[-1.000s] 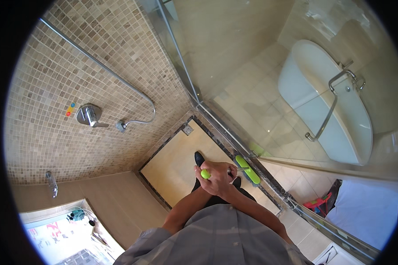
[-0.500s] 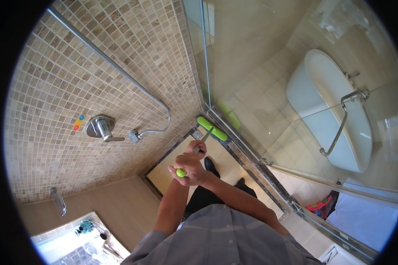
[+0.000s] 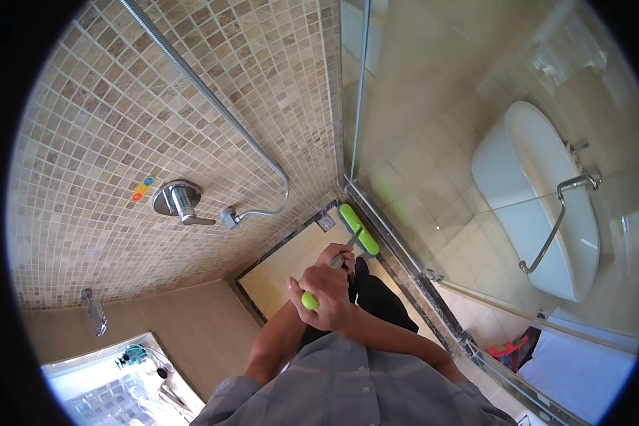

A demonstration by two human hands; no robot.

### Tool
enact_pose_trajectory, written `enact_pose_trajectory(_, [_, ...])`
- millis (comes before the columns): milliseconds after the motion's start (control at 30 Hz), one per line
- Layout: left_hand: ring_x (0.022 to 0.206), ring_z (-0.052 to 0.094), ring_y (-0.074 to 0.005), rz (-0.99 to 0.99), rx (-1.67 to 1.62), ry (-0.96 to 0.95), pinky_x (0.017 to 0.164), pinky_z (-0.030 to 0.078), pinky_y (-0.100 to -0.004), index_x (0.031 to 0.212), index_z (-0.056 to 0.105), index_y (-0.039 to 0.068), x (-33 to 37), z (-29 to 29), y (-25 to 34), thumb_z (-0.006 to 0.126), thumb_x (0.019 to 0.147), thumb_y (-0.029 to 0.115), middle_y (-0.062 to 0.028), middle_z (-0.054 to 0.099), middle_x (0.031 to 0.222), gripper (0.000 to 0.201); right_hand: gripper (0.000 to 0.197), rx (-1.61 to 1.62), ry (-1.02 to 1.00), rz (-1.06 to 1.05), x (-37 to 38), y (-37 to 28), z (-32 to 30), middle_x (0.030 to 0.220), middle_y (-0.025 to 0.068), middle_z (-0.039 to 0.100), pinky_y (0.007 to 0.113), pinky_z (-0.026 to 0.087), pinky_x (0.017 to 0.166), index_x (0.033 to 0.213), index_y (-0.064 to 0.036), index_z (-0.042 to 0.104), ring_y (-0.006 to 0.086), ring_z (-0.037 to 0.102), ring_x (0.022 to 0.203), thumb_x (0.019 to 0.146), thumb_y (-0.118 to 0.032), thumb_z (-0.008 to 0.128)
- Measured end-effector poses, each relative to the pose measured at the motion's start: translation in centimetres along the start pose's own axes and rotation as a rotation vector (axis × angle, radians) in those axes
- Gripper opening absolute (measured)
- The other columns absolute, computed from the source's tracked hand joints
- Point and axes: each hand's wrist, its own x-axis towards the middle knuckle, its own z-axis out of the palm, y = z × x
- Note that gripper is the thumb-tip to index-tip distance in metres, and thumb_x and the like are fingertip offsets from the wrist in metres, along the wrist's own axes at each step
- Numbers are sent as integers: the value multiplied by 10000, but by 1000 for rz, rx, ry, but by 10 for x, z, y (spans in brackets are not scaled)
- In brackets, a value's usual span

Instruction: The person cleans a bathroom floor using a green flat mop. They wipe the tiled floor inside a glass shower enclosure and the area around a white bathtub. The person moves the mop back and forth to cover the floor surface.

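Both my hands grip a long-handled floor brush with a lime-green head (image 3: 359, 231) and a grey fringe under it. My right hand (image 3: 324, 292) is closed round the upper end of the handle, where a green end cap (image 3: 309, 301) sticks out. Farther down the grey shaft, my left hand (image 3: 337, 257) is wrapped round it, its forearm passing behind the right hand. The brush head rests on the beige shower floor (image 3: 280, 266), in the far corner alongside the glass panel's bottom track. Beside the head is a square floor drain (image 3: 326, 223).
A mosaic-tiled wall (image 3: 213, 85) on the left carries a shower mixer (image 3: 180, 201) and a metal hose (image 3: 213, 99). Glass panels (image 3: 419, 142) stand to the right, with a white bathtub (image 3: 497, 170) beyond. A wire soap holder (image 3: 94, 314) and a lit niche (image 3: 113, 383) are at lower left.
The brush head has turned to lie more along the glass track and has slid slightly nearer me. Both hands moved with the handle. The whole view has shifted a little.
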Motion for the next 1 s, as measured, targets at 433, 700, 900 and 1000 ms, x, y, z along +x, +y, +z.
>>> enact_pose_trajectory(433, [488, 447, -107, 6, -267, -117, 441, 401, -238, 661, 422, 86, 23, -37, 128, 525, 833, 53, 8, 431, 578, 204, 294, 235, -170, 37, 31, 90, 83, 568, 121, 458, 404, 385, 477, 695, -52, 410, 336, 490, 494, 825, -63, 673])
enact_pose_trajectory(700, [471, 438, -113, 255, -376, -195, 436, 381, -232, 645, 408, 96, 1, -84, 128, 496, 871, 66, 2, 435, 555, 244, 244, 306, -480, 23, 21, 69, 100, 584, 120, 523, 414, 426, 505, 677, -65, 479, 336, 561, 542, 809, -135, 671])
enact_pose_trajectory(900, [500, 415, -106, 315, -509, -344, 465, 392, -231, 649, 414, 74, -41, -102, 55, 457, 884, 57, -14, 424, 596, 239, 147, 408, -736, -2, -3, 22, 83, 620, 95, 589, 424, 467, 529, 705, -93, 565, 317, 603, 567, 771, -171, 671])
enact_pose_trajectory(1000, [493, 409, -108, 320, -512, -321, 466, 394, -227, 653, 401, 64, -62, -89, 10, 470, 879, 38, -10, 412, 599, 238, 200, 451, -713, -36, -17, -3, 61, 567, 80, 545, 409, 454, 490, 657, -95, 519, 295, 577, 500, 787, -139, 665])
